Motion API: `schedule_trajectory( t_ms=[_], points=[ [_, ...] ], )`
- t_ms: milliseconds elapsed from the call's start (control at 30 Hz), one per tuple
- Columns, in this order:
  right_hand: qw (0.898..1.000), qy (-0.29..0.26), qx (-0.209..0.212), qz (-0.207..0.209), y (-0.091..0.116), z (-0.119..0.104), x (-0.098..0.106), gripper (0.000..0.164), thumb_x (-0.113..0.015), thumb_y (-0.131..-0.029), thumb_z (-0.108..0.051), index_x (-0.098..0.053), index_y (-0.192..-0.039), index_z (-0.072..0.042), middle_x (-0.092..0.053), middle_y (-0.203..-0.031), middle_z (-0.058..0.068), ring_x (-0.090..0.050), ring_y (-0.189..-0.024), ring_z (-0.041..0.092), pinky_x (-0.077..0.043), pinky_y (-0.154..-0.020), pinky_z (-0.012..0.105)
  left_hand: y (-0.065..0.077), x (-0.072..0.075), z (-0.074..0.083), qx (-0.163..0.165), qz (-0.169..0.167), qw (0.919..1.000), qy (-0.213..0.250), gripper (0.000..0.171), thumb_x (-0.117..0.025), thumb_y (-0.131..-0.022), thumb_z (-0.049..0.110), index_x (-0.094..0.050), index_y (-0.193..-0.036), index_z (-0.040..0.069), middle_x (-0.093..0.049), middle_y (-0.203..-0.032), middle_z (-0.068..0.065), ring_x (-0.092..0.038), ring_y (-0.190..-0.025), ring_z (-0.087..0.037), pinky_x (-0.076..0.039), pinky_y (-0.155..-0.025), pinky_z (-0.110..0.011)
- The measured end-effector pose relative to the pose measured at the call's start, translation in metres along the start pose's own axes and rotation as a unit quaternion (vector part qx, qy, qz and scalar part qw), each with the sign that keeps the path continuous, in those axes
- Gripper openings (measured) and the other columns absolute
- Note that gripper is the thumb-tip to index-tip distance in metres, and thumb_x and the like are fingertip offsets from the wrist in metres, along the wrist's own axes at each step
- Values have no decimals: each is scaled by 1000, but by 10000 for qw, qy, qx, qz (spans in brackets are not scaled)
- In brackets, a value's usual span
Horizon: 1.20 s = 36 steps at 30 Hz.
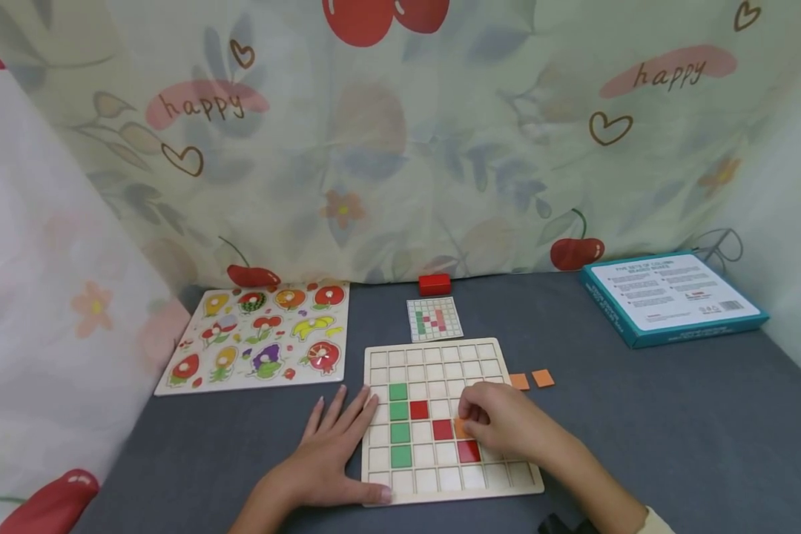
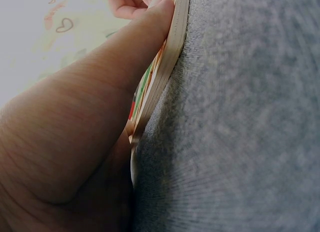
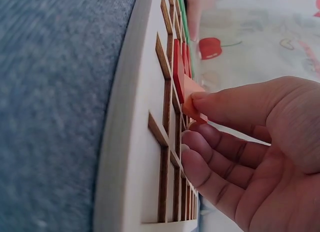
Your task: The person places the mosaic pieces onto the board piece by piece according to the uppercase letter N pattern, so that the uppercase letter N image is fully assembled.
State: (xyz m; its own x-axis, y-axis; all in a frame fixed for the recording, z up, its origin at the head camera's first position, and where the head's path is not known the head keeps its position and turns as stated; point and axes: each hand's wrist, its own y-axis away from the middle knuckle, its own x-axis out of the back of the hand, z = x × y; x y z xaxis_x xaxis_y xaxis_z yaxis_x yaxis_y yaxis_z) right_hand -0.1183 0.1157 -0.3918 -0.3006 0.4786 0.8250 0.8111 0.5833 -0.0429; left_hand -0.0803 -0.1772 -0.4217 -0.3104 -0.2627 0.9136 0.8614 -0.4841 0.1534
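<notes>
A wooden grid board (image 1: 380,478) lies on the dark cloth. Four cells of one column hold green tiles (image 1: 399,432), and three red tiles (image 1: 443,429) step down diagonally to their right. My right hand (image 1: 510,419) pinches an orange tile (image 3: 192,96) between thumb and fingers, low over a cell beside the middle red tile. The tile is tilted in the right wrist view. My left hand (image 1: 327,460) rests with fingers spread along the board's left edge, its thumb (image 2: 150,24) on the near left corner.
Two orange tiles (image 1: 543,378) lie just right of the board. Behind it are a small pattern card (image 1: 435,319) and a red block (image 1: 434,285). A fruit puzzle board (image 1: 260,337) lies at left, a teal box (image 1: 674,297) at right. A black object (image 1: 564,525) shows at the front edge.
</notes>
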Motion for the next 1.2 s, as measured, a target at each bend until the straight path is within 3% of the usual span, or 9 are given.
schedule_trajectory(
  t_ms=[433, 700, 1033, 1200],
  points=[
    [9987, 316, 355, 202, 0, 1, -3, 12, -67, -79, -12, -68, -76, -24, -48, -71, -14, -45, -61, 2, -40, -55, 21, 1, 1, 1, 36, 22, 10000, -44, 110, -48, -61, 82, -4, -146, 28, 3, -150, 8, 10, -134, -26, 5, -99, -58],
    [9995, 187, 206, 149, 1, 8, 6, 12, -67, -79, -14, -65, -76, -24, -49, -70, -15, -46, -63, 4, -41, -56, 22, 0, 1, 1, 9, 26, 10000, -48, 109, -48, -62, 82, -4, -146, 29, 3, -150, 8, 11, -134, -26, 6, -99, -57],
    [9899, 726, -654, 1027, 5, 41, 33, 5, -69, -78, -12, -67, -83, -14, -50, -68, -9, -45, -62, 9, -40, -56, 27, -1, 0, 1, -9, 24, 10000, -39, 110, -48, -62, 82, -2, -146, 28, 3, -150, 8, 11, -134, -26, 6, -99, -57],
    [9865, 883, -1066, 879, 6, 57, 36, 12, -69, -80, -14, -69, -91, -10, -47, -65, -5, -43, -59, 11, -36, -53, 28, -1, -1, 0, 46, -2, 10000, -18, 110, -48, -61, 83, -2, -146, 29, 3, -150, 8, 11, -134, -26, 6, -99, -58]
  ],
)
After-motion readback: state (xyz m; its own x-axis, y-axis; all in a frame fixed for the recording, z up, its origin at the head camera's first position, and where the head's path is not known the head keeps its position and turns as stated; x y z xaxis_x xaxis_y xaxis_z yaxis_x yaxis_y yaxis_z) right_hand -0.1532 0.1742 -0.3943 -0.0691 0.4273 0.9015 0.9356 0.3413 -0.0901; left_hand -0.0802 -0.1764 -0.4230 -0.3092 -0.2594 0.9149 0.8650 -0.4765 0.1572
